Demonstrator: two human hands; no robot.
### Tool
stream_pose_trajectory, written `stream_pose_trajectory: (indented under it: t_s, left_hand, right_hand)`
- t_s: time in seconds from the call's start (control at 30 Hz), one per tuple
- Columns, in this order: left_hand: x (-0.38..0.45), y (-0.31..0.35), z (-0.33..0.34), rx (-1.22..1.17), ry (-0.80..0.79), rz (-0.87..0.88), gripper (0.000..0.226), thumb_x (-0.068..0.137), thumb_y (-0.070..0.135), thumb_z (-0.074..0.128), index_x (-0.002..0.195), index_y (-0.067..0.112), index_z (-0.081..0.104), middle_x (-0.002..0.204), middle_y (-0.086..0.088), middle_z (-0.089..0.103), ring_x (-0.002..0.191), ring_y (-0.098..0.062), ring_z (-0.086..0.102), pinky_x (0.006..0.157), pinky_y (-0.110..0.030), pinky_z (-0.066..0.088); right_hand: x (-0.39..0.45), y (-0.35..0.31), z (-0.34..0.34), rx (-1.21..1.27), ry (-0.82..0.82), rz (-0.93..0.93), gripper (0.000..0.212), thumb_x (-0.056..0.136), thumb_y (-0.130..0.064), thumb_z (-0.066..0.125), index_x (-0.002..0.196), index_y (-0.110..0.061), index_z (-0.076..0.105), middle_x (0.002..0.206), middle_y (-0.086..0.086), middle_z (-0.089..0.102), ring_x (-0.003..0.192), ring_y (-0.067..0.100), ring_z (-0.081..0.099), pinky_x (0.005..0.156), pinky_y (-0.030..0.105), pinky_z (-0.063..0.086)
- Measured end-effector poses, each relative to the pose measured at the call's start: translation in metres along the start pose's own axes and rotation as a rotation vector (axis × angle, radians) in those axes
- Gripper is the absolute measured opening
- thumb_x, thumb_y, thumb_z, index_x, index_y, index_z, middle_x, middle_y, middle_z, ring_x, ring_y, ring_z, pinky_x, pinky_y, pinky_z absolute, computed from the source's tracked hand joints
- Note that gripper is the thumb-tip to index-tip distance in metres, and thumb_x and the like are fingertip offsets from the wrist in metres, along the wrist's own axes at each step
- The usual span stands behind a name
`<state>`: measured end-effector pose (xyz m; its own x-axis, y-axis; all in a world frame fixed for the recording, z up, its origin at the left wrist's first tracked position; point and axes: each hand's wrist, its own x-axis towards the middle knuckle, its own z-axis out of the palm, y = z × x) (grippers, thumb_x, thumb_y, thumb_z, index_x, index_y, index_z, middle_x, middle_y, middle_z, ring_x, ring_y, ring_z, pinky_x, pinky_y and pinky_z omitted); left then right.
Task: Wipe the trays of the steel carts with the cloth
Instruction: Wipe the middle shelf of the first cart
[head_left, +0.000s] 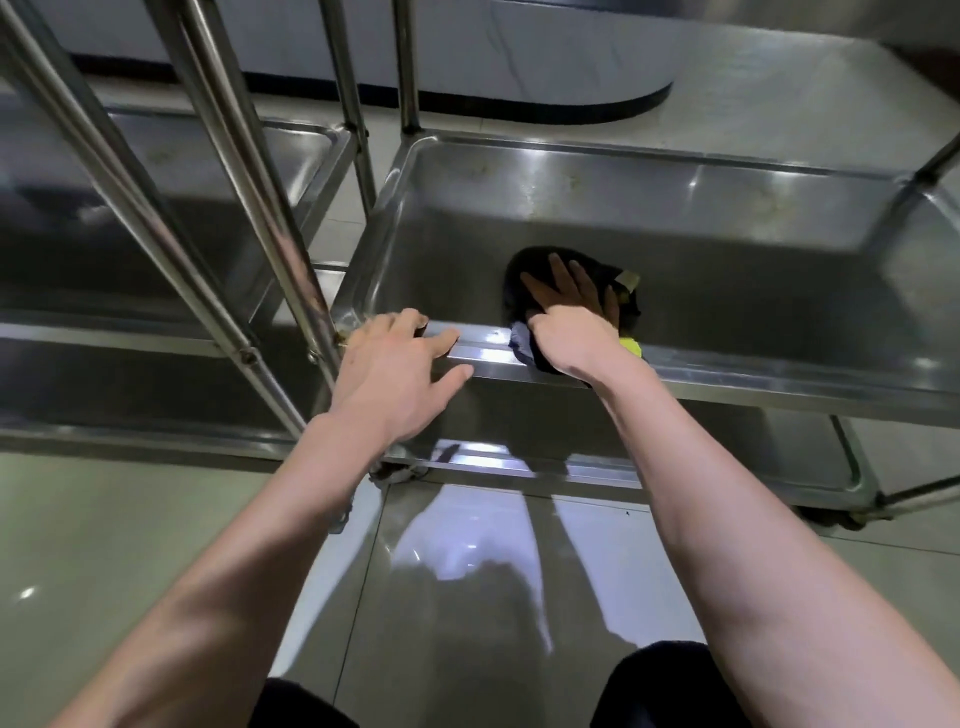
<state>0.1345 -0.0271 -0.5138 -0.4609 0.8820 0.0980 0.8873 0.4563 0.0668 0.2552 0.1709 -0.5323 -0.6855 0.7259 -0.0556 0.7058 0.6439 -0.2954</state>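
Observation:
Two steel carts stand side by side on the floor. The right cart's middle tray (675, 171) is deep and shiny. My right hand (569, 338) presses a dark cloth (522, 345) with a yellow tag over the tray's near rim, fingers reaching inside. The tray's polished floor mirrors the hand and the cloth. My left hand (400, 364) rests on the same rim near its left corner, fingers spread, holding nothing. The lower tray (779, 467) of this cart shows under my arms.
The left cart's trays (156, 332) sit close beside the right cart, and its slanted steel posts (249, 208) cross the view at the left. A glossy tiled floor (467, 571) lies below me. A white counter base with a dark plinth (571, 109) stands behind the carts.

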Motion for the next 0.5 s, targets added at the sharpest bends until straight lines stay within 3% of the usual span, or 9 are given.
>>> stream_pose_trajectory:
  t_s: [0.2, 0.37, 0.5]
  left_hand:
    - [0.001, -0.008, 0.004, 0.034, 0.016, 0.045, 0.051, 0.094, 0.066, 0.04, 0.138, 0.043, 0.05, 0.135, -0.001, 0.051, 0.124, -0.03, 0.046, 0.101, -0.046, 0.035]
    - [-0.005, -0.01, 0.003, 0.023, -0.011, 0.083, 0.053, 0.095, 0.062, 0.042, 0.142, 0.039, 0.044, 0.141, -0.005, 0.047, 0.132, -0.033, 0.041, 0.107, -0.049, 0.032]
    - [-0.003, -0.008, 0.001, 0.012, 0.009, 0.081, 0.053, 0.094, 0.063, 0.043, 0.141, 0.039, 0.047, 0.137, -0.004, 0.049, 0.127, -0.032, 0.043, 0.103, -0.047, 0.034]
  right_hand:
    - [-0.003, -0.003, 0.0, -0.012, 0.06, 0.004, 0.06, 0.098, -0.033, 0.039, 0.155, -0.035, 0.023, 0.168, -0.009, 0.003, 0.154, 0.017, -0.001, 0.121, 0.052, -0.002]
    - [-0.013, -0.009, -0.01, -0.109, 0.019, -0.02, 0.055, 0.101, -0.04, 0.034, 0.155, -0.033, 0.026, 0.168, -0.005, 0.001, 0.154, 0.024, -0.002, 0.121, 0.057, -0.001]
    - [-0.029, -0.005, -0.012, -0.201, 0.145, -0.076, 0.054, 0.101, -0.041, 0.035, 0.155, -0.03, 0.029, 0.167, 0.002, 0.013, 0.152, 0.029, 0.011, 0.12, 0.054, 0.011]
